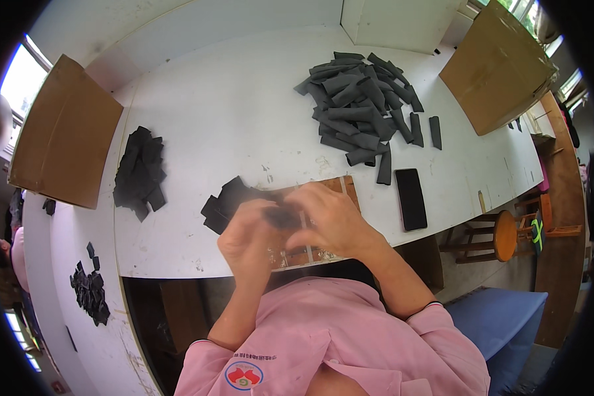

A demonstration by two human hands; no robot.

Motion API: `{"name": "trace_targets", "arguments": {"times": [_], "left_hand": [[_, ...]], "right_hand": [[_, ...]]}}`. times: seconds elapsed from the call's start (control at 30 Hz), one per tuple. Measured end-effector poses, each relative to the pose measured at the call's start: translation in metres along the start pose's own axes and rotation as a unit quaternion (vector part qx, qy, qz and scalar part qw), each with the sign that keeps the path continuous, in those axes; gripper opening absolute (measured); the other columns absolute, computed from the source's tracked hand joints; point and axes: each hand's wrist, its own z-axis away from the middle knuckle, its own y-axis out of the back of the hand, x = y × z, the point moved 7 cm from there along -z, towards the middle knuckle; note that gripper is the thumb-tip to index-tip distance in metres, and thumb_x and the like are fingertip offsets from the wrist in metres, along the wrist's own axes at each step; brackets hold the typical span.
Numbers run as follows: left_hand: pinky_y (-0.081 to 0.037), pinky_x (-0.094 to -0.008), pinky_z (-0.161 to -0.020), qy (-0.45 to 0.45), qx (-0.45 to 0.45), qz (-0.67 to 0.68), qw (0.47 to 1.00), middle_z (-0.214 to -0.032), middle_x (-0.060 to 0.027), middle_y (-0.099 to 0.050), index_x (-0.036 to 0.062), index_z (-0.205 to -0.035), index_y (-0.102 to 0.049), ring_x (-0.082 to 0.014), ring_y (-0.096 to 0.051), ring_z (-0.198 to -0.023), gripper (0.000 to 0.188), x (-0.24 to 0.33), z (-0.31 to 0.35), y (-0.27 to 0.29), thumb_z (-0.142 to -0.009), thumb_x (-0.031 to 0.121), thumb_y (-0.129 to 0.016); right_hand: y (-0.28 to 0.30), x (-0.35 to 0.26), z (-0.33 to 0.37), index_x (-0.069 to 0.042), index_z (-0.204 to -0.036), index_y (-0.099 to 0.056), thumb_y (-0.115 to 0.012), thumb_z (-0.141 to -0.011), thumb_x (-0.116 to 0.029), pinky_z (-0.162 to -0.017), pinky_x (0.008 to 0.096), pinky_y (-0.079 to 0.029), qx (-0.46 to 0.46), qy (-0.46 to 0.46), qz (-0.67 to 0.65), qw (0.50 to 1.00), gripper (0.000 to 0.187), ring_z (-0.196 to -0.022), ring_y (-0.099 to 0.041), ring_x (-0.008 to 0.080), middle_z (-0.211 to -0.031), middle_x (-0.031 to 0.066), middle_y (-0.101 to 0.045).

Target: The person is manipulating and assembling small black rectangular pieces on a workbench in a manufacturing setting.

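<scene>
A small dark piece (281,216) of what looks like soft sheet is up between my two hands, over the near edge of the counter (198,119); it is blurred, so I can't make out its exact shape. My left hand (247,231) has its fingers curled in and holds the piece at its left side. My right hand (330,221) is bent around from the other side, thumb and fingers reaching toward the same piece; I can't tell whether they grip it.

Right under my hands lies a brown wooden board (351,190) with pale strips across it, partly covered by my fingers and wrists. Just beyond my left hand, by the board's left end, is a small heap of flat black pieces (226,201). Farther left sits a larger loose pile of dark pieces (140,173).

Ahead and to the right is a big mound of dark grey tubes (360,109), with one tube lying just apart at its right. Nearer me, right of the board, a black phone (411,199) lies flat.

A cardboard box (66,135) stands at the left and another brown carton (498,69) at the far right. Beyond the counter's right edge is a round-topped wooden stool (505,235).
</scene>
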Motion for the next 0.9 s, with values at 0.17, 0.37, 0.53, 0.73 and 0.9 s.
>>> {"name": "trace_targets", "arguments": {"times": [0.17, 0.37, 0.53, 0.73, 0.9], "left_hand": [[-0.042, -0.0244, -0.075, 0.022, 0.04, 0.076, 0.996, -0.09, -0.0094, -0.059, -0.0031, -0.083, -0.057, -0.0132, -0.053, -0.082, 0.008, -0.023, 0.01, 0.019, -0.078, -0.005, -0.052], [-0.044, -0.0299, -0.077, 0.213, -0.098, 0.175, 0.956, -0.093, -0.0103, -0.059, -0.0011, -0.09, -0.058, -0.0187, -0.053, -0.089, 0.02, -0.035, -0.003, -0.014, -0.074, 0.009, -0.065], [-0.046, -0.0303, -0.072, 0.105, -0.137, -0.032, 0.985, -0.077, -0.0095, -0.06, -0.002, -0.075, -0.061, -0.0213, -0.052, -0.086, 0.012, -0.01, -0.021, -0.021, -0.068, 0.005, -0.067], [-0.042, -0.0307, -0.071, 0.051, -0.16, -0.09, 0.982, -0.072, -0.0052, -0.059, -0.001, -0.073, -0.06, -0.0199, -0.052, -0.085, 0.008, -0.002, -0.024, -0.03, -0.067, -0.001, -0.065], [-0.042, -0.0272, -0.071, 0.092, -0.212, -0.148, 0.962, -0.072, -0.0061, -0.058, -0.0003, -0.073, -0.059, -0.0174, -0.053, -0.081, 0.01, -0.02, -0.022, -0.032, -0.067, 0.004, -0.065]], "right_hand": [[-0.029, 0.014, 0.011, -0.004, -0.065, -0.05, -0.061, -0.07, -0.017, -0.056, 0.0343, -0.043, -0.132, 0.059, 0.161, 0.976, 0.018, -0.066, -0.053, 0.0234, -0.063, 0.0075, -0.05], [-0.032, 0.033, 0.024, -0.003, -0.071, -0.054, -0.061, -0.071, -0.015, -0.051, 0.034, -0.043, -0.086, -0.002, 0.102, 0.991, 0.014, -0.064, -0.054, 0.0238, -0.063, 0.0076, -0.052], [-0.032, 0.034, 0.031, -0.003, -0.075, -0.056, -0.059, -0.073, -0.017, -0.052, 0.0353, -0.044, -0.049, 0.003, 0.016, 0.999, 0.014, -0.061, -0.054, 0.025, -0.063, 0.0082, -0.053], [-0.029, 0.034, 0.025, -0.003, -0.075, -0.056, -0.055, -0.078, -0.021, -0.053, 0.0369, -0.044, -0.064, -0.001, 0.009, 0.998, 0.019, -0.061, -0.054, 0.0272, -0.064, 0.0096, -0.054], [-0.05, 0.056, 0.046, -0.003, -0.073, -0.056, -0.055, -0.078, -0.023, -0.053, 0.0376, -0.044, -0.042, -0.02, -0.028, 0.999, 0.021, -0.062, -0.054, 0.028, -0.064, 0.0104, -0.054]]}}
